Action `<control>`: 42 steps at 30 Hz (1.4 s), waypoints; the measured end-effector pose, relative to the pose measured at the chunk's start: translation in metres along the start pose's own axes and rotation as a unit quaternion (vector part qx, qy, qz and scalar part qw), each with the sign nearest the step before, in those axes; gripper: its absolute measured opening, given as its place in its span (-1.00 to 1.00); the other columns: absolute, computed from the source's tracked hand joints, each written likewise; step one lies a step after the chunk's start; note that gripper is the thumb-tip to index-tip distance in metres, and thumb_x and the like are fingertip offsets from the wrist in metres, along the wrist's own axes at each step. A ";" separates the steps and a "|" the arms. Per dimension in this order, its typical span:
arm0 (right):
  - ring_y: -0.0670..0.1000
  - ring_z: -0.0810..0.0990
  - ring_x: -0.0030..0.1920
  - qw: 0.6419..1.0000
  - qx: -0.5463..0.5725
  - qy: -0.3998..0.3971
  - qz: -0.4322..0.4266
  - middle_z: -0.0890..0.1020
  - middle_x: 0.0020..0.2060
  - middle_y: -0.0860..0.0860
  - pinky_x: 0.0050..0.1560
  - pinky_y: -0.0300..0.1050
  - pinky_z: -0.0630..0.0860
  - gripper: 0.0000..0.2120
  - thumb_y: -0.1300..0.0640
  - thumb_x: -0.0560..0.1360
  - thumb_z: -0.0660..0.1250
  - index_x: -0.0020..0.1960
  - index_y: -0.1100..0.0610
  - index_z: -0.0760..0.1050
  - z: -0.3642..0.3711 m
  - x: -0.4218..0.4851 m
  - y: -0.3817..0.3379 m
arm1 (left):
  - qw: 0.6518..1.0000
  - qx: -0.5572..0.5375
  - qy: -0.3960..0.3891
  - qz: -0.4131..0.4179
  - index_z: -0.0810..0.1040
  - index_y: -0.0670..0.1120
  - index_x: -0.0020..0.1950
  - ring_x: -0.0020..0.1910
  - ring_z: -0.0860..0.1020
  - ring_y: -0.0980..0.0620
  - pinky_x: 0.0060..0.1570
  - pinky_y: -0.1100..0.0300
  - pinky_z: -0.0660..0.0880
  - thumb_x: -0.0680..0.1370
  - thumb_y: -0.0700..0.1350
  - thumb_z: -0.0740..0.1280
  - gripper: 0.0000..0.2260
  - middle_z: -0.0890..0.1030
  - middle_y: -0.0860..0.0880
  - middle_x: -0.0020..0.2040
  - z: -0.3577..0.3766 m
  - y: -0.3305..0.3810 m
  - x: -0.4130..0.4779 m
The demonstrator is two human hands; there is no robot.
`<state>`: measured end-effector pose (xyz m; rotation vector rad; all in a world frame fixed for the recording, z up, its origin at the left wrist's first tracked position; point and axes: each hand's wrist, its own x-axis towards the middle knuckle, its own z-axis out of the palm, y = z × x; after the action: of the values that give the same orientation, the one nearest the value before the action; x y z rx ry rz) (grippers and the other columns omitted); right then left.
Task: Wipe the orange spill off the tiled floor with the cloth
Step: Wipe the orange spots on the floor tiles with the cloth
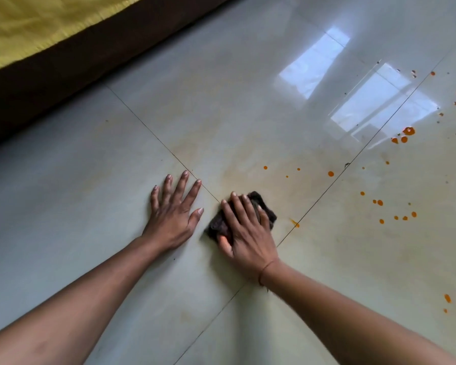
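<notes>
Bed edge [50, 30]: yellow cover over dark base, far left.
Left hand [173, 216]: flat on the tiled floor [77, 196], fingers spread, holding nothing.
Cloth [266, 208]: dark, bunched, on the floor at a tile joint.
Right hand [248, 230]: pressed on top of the cloth, fingers curled over it.
Orange spill [408, 131]: scattered drops, right of the cloth; faint smear beyond it.

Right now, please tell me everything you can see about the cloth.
The cloth is small, dark brown and looks like soft, fuzzy fabric. It is crumpled into a bunch and lies flat on the tiled floor, beside the joint where tiles meet. The right hand presses on it with fingers spread, covering most of it; only its edges show at the far right and near left. The left hand rests apart from it. The nearest orange drops lie just right of it, not touching.
</notes>
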<state>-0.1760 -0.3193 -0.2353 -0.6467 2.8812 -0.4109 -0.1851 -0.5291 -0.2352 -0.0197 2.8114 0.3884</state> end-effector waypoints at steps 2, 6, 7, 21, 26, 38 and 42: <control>0.08 0.05 0.54 0.999 -0.006 0.014 0.030 0.12 0.55 0.06 0.45 0.09 -0.02 -0.31 -0.23 0.48 0.05 0.54 0.03 0.14 -0.008 0.063 0.002 | 1.000 0.005 0.003 -0.003 -0.17 0.21 0.54 0.52 -0.30 -0.04 0.43 -0.09 -0.30 0.46 0.29 -0.19 -0.36 -0.29 0.12 0.55 0.001 0.000 0.000; 0.08 -0.02 0.55 0.997 -0.009 0.007 0.077 0.06 0.56 0.05 0.47 0.13 -0.05 -0.33 -0.21 0.52 0.06 0.56 0.02 0.07 -0.010 0.117 -0.005 | 1.000 0.004 0.009 -0.002 -0.14 0.19 0.55 0.53 -0.29 -0.03 0.43 -0.08 -0.29 0.46 0.28 -0.17 -0.36 -0.27 0.12 0.56 0.004 -0.001 0.002; 0.08 0.01 0.55 0.998 -0.008 0.019 0.059 0.10 0.55 0.06 0.47 0.13 -0.01 -0.33 -0.21 0.51 0.06 0.55 0.03 0.12 -0.009 0.093 -0.004 | 1.000 0.007 0.007 -0.002 -0.15 0.19 0.55 0.53 -0.30 -0.03 0.43 -0.08 -0.30 0.46 0.28 -0.18 -0.35 -0.28 0.12 0.56 0.003 -0.001 0.001; 0.05 0.04 0.54 0.996 -0.026 0.019 0.081 0.15 0.54 0.05 0.47 0.10 0.05 -0.31 -0.19 0.46 0.12 0.54 0.02 0.16 -0.016 -0.053 0.052 | 0.997 0.044 0.059 -0.001 0.03 -0.02 0.56 0.54 -0.15 -0.17 0.44 -0.11 -0.25 0.47 0.31 -0.07 -0.27 -0.07 -0.04 0.59 0.004 0.041 0.019; 0.05 -0.01 0.54 0.985 -0.040 0.019 0.169 0.09 0.56 0.03 0.46 0.09 -0.07 -0.27 -0.29 0.44 -0.07 0.55 -0.02 0.09 -0.033 0.043 0.094 | 0.998 0.029 0.021 0.047 -0.08 0.03 0.57 0.54 -0.24 -0.07 0.46 -0.09 -0.27 0.53 0.26 -0.02 -0.34 -0.17 0.00 0.59 -0.006 0.097 0.079; 0.08 0.04 0.54 0.980 -0.025 0.040 0.194 0.13 0.55 0.05 0.45 0.07 -0.07 -0.25 -0.28 0.42 -0.11 0.54 0.01 0.13 -0.047 0.096 0.118 | 0.996 0.039 0.066 0.040 -0.01 0.05 0.57 0.55 -0.15 -0.10 0.46 -0.15 -0.20 0.48 0.27 -0.14 -0.33 -0.08 0.01 0.59 0.007 0.097 0.104; 0.10 0.14 0.52 0.992 -0.021 0.062 0.111 0.22 0.52 0.08 0.45 0.12 0.08 -0.33 -0.20 0.46 0.08 0.51 0.04 0.23 -0.031 0.036 0.098 | 0.995 0.037 0.078 0.041 0.02 0.05 0.57 0.55 -0.12 -0.10 0.46 -0.14 -0.18 0.51 0.23 -0.14 -0.37 -0.05 0.02 0.59 0.009 0.097 0.103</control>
<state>-0.2533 -0.2431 -0.2383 -0.3097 3.0433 -0.3704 -0.2857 -0.4302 -0.2483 0.0860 2.9873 0.3140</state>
